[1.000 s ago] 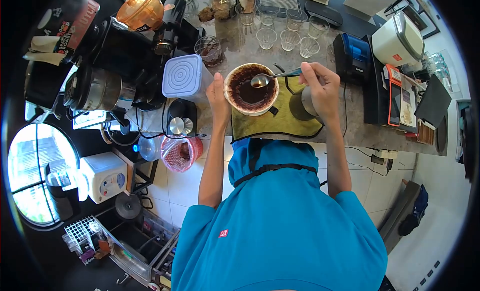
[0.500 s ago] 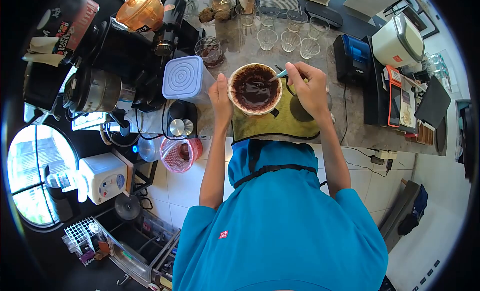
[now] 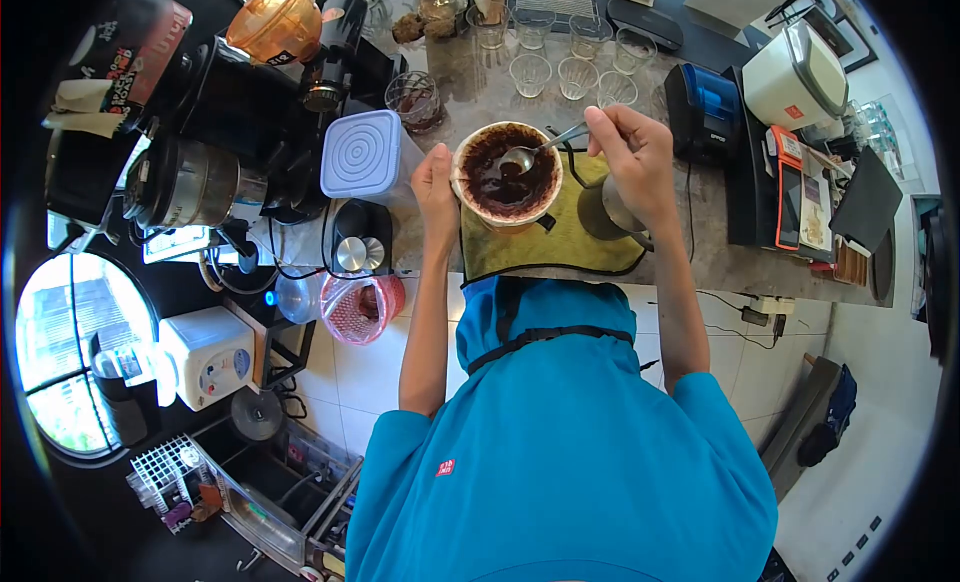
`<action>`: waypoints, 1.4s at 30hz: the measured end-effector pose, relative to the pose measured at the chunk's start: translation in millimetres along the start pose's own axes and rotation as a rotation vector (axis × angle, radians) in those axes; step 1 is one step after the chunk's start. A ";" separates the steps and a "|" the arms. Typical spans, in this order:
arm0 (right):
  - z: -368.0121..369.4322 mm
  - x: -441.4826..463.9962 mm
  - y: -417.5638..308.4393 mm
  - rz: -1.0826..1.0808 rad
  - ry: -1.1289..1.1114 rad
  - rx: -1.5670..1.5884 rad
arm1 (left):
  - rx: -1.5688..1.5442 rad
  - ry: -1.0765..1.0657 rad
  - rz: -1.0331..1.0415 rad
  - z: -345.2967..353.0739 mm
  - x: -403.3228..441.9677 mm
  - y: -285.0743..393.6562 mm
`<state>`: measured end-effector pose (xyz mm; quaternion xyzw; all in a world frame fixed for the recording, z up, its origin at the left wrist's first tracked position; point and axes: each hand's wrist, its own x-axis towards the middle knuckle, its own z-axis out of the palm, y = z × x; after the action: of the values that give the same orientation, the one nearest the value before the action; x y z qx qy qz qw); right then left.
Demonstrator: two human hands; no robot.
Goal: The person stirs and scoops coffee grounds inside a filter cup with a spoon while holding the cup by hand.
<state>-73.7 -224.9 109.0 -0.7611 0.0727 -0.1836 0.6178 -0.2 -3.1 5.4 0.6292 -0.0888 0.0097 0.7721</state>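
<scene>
A round white-rimmed vessel (image 3: 460, 187), seen from above, holds dark brown wet coffee grounds (image 3: 500, 194) that also cling to its inner wall. My left hand (image 3: 436, 192) is at its left side, fingers against the wall and partly hidden. Above the grounds, my right hand (image 3: 635, 162) pinches the handle of a metal spoon (image 3: 517, 161), its bowl over the upper part of the vessel. Beneath lies an olive-green cloth (image 3: 500, 254). A metal pitcher (image 3: 598, 214) stands on it, partly covered by my right hand and wrist.
Several clear glasses (image 3: 577, 77) stand behind the vessel. To the left are a lidded plastic container (image 3: 362, 154), a glass with dark liquid (image 3: 413, 104) and black machines. A blue-and-black printer (image 3: 708, 112) sits at right. A pink basket (image 3: 362, 310) is below the counter edge.
The spoon has risen out of the dark grounds, so its bowl now shows. My right hand has moved slightly up and right. My left hand stays at the vessel.
</scene>
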 end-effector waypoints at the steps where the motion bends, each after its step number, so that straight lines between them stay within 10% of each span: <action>1: 0.4 -0.3 -1.9 -0.068 0.010 -0.084 | 0.000 -0.002 0.001 -1.1 1.4 -3.4; 21: -2.0 2.3 25.8 0.037 -0.007 0.151 | 0.011 -0.006 -0.008 -4.5 1.2 -5.2; 30: 13.1 -7.0 12.3 -0.032 0.019 -0.266 | -0.006 -0.002 -0.006 -3.5 -0.1 -3.0; 42: -2.5 2.6 27.2 0.069 -0.008 0.156 | 0.002 0.004 -0.016 -3.4 -1.1 -3.2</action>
<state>-69.1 -234.2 83.6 -0.7083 0.0822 -0.1643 0.6816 -0.5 -0.4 1.5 0.6305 -0.0823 0.0048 0.7718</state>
